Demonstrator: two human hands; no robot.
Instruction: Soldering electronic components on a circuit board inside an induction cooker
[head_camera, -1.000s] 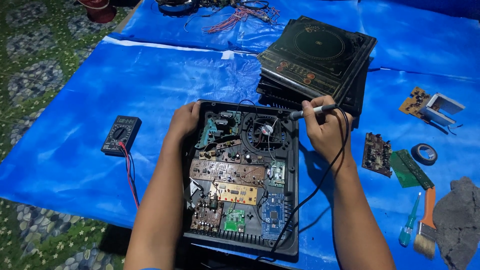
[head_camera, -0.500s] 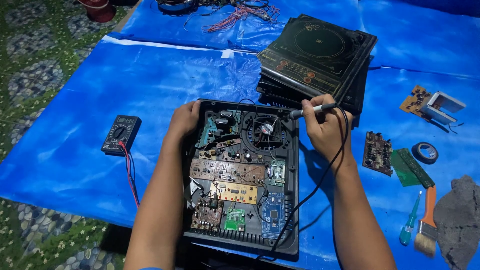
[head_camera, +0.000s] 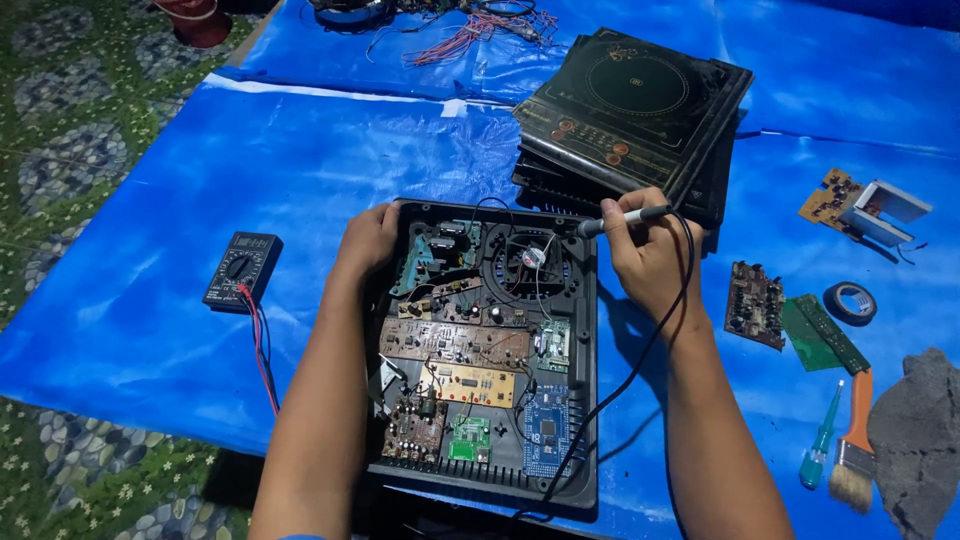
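Observation:
An opened black induction cooker base (head_camera: 585, 420) lies on the blue tarp, with several circuit boards and a round fan (head_camera: 528, 262) inside. My left hand (head_camera: 368, 240) grips its far left corner. My right hand (head_camera: 648, 258) holds a black pen-shaped probe (head_camera: 622, 220) with a black cable, its tip pointing left over the fan at the case's far right corner.
A stack of black induction cooktops (head_camera: 632, 110) sits just beyond the case. A multimeter (head_camera: 242, 270) with red leads lies left. Loose boards (head_camera: 755, 303), tape roll (head_camera: 851, 300), screwdriver (head_camera: 822, 440), brush (head_camera: 855, 440) and grey cloth (head_camera: 920, 435) lie right. Wires (head_camera: 470, 30) at back.

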